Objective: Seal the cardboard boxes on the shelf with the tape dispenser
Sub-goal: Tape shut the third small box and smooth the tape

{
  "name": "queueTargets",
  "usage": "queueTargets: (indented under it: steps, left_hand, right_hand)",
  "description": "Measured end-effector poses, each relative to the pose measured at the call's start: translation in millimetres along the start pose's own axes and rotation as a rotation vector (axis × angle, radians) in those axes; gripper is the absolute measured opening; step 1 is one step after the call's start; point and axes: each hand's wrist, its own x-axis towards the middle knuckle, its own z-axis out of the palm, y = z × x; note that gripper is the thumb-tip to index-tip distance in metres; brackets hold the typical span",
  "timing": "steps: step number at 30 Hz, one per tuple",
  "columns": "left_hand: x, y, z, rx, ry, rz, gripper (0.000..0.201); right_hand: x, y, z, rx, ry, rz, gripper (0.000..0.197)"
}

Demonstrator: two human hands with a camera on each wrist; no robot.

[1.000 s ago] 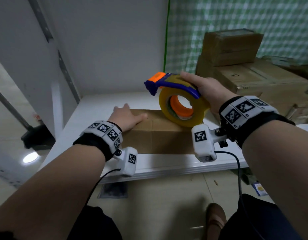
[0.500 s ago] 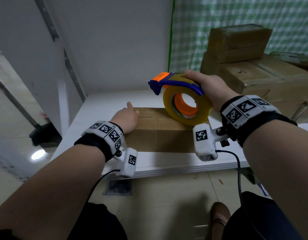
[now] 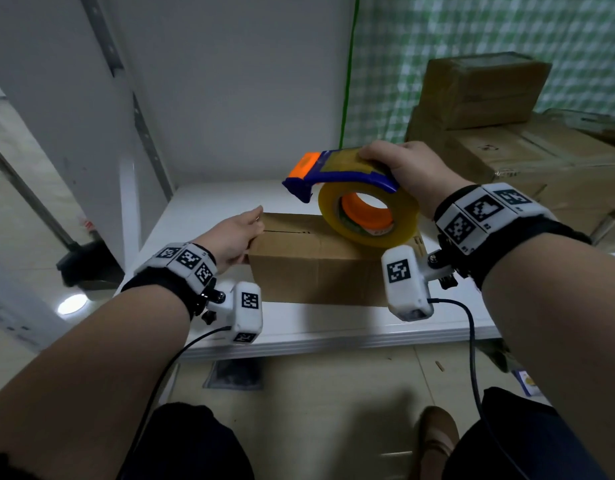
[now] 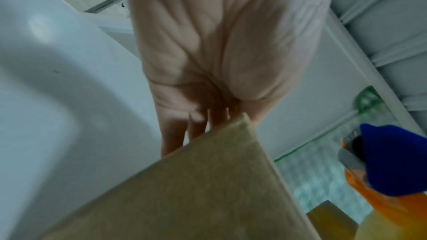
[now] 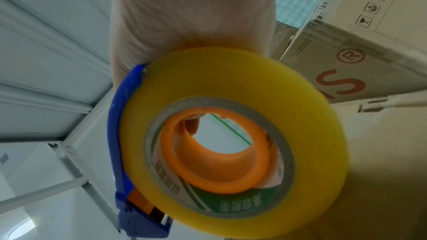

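A brown cardboard box [image 3: 309, 265] lies flat on the white shelf [image 3: 327, 327], its flap seam facing up. My left hand [image 3: 235, 233] lies against the box's left end with straight fingers [image 4: 175, 134] along the side of the box [image 4: 196, 198]. My right hand [image 3: 403, 168] grips the blue and orange tape dispenser [image 3: 333, 171] from above, holding it over the right part of the box. Its yellow tape roll [image 3: 368, 216] hangs just above the box top. In the right wrist view the roll [image 5: 231, 143] fills the middle of the picture.
More cardboard boxes [image 3: 482, 88] are stacked on the shelf to the right, one printed with red letters [image 5: 346, 72]. White panels close the shelf bay behind and on the left. The shelf's front edge is near my wrists; floor and my shoes lie below.
My left hand has slid off the box top to its left end. The dispenser in my right hand has tilted flatter and stays over the box.
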Motion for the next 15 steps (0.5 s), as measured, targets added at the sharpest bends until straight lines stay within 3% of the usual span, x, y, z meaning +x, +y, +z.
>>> queueTargets:
  steps: [4, 7, 15]
  left_hand:
    - [-1.0, -2.9, -2.8, -0.271, -0.02, -0.053, 0.029]
    - [-1.8, -3.2, -2.8, -0.32, -0.06, -0.085, 0.024]
    - [-6.6, 0.0, 2.3, -0.171, -0.041, -0.021, 0.028]
  right_hand:
    - [2.2, -5.1, 3.9, -0.046, -0.005, -0.011, 0.03]
    - [6.0, -9.0, 9.1, -0.089, -0.023, -0.029, 0.032]
    - [10.0, -14.1, 21.0, -0.113, -0.049, -0.007, 0.039]
